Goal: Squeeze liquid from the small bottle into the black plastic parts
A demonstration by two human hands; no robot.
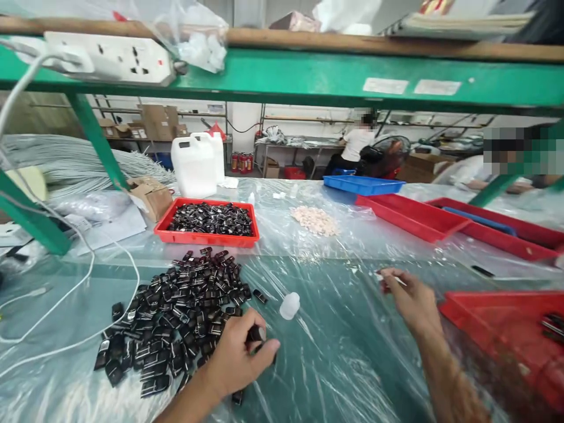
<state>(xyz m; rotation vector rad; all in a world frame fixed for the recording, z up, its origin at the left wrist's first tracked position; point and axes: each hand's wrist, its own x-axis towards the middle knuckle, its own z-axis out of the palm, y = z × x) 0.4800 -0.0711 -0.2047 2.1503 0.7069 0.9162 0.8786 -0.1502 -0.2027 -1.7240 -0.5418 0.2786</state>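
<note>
My left hand (240, 355) is closed on a small black plastic piece (256, 335), at the right edge of a loose pile of similar black pieces (176, 317). To the right, my right hand (414, 302) is raised over the plastic-covered table with thumb and fingers pinched. A small whitish item (379, 276) shows at its fingertips, too small to name. Between the hands stands a little translucent white bottle or cup (289, 306). Farther back lies a scatter of small pale pinkish pieces (315, 220).
A red tray (207, 238) of black pieces stands behind the pile, near white jugs (194, 167). Red trays (409, 217) and a blue tray (363, 184) lie back right; another red tray (484, 317) is beside my right arm. White cables (134, 282) cross the left side. A green shelf beam (282, 73) spans above.
</note>
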